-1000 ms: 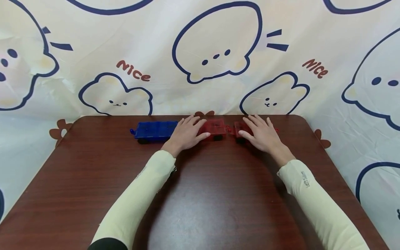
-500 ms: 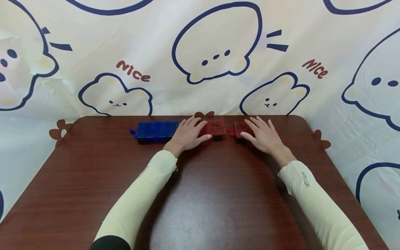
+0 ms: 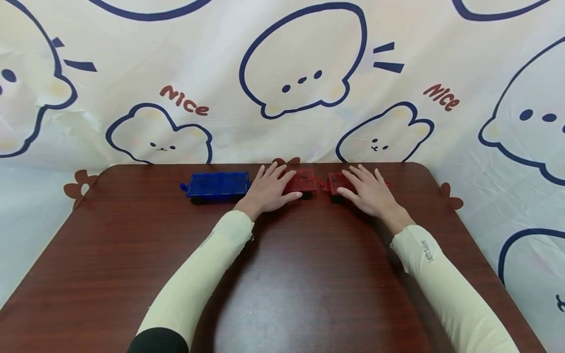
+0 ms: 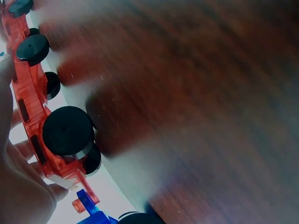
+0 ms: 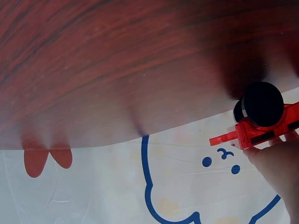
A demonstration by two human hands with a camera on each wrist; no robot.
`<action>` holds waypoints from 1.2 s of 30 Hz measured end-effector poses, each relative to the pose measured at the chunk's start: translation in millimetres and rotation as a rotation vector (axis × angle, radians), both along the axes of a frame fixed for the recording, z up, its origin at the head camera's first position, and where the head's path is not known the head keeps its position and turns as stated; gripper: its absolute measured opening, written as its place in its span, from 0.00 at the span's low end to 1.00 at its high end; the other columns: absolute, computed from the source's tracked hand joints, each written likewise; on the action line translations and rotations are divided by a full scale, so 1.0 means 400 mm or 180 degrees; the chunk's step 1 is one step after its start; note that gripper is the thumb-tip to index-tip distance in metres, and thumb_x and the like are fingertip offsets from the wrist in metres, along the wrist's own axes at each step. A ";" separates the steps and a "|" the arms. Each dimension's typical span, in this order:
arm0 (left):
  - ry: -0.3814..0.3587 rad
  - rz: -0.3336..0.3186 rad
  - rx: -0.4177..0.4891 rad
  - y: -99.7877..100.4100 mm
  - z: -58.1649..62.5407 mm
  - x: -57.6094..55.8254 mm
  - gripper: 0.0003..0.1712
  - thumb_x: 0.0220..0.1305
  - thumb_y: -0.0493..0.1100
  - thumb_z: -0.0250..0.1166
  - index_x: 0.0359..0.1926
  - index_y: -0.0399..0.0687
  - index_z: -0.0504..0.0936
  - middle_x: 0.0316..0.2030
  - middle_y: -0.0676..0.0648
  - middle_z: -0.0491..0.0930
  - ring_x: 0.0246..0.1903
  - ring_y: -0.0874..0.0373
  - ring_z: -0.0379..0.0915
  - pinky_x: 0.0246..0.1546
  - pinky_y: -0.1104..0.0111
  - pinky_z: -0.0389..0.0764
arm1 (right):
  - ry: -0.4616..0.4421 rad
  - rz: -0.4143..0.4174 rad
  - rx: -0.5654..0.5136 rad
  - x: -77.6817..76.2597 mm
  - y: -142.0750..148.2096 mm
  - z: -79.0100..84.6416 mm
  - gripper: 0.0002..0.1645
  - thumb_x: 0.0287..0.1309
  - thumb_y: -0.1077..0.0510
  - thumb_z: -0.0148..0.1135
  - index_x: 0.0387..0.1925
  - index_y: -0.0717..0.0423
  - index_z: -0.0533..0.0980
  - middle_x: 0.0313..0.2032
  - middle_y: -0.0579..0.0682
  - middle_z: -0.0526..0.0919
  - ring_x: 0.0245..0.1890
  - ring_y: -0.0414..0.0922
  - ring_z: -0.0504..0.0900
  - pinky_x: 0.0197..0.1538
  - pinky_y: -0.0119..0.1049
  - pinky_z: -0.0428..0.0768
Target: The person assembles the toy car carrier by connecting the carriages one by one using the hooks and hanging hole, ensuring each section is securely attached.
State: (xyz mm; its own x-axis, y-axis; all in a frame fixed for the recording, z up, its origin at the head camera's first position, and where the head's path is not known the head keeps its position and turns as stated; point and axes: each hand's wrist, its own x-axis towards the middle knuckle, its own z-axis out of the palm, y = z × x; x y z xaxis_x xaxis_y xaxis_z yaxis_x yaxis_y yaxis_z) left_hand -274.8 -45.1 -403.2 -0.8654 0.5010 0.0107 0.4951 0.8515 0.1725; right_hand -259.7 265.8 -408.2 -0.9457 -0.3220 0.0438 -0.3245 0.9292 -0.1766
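In the head view, toy wagons stand in a row across the upper middle of the frame, near the far edge of the dark red-brown wood-grain table [image 3: 282, 274]. The blue plastic wagon with dark wheels [image 3: 216, 186] is at the left. Beside it, the translucent red plastic wagon [image 3: 304, 180] lies partly hidden under the left hand [image 3: 266, 189], its fingers spread wide. The right hand [image 3: 371, 192], also spread wide, covers much of the small red plastic car [image 3: 335, 182] at the right end. How firmly either hand presses, I cannot tell. Between the red pieces, red plastic hooks [image 3: 321, 184] meet or overlap; if the hands moved unevenly, they could part or jam.

In the left wrist view, the red wagon runs down the left side, fingers behind it. At the bottom left its coupler overlaps a blue plastic hook [image 4: 86, 200]; a lift or twist might pull that joint loose.

In the right wrist view, the red car enters at the right edge, a bare red tab [image 5: 223, 138] pointing left. A push away from the person could tip wheels over the table's far edge.
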 end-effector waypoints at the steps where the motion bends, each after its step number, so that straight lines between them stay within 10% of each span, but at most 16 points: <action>1: -0.0004 -0.0003 -0.0006 0.001 0.000 -0.001 0.46 0.70 0.74 0.49 0.80 0.57 0.57 0.78 0.43 0.54 0.78 0.43 0.37 0.75 0.45 0.35 | -0.0002 -0.0002 0.0001 0.000 0.000 -0.001 0.48 0.70 0.26 0.43 0.78 0.52 0.59 0.77 0.60 0.57 0.78 0.59 0.47 0.74 0.65 0.39; 36: -0.0144 0.0076 -0.0248 0.003 -0.009 -0.012 0.50 0.72 0.76 0.40 0.82 0.53 0.43 0.81 0.46 0.44 0.79 0.46 0.30 0.75 0.48 0.29 | -0.0106 0.0043 0.0388 -0.019 -0.003 -0.015 0.51 0.68 0.22 0.32 0.82 0.45 0.48 0.80 0.55 0.45 0.79 0.57 0.41 0.74 0.64 0.34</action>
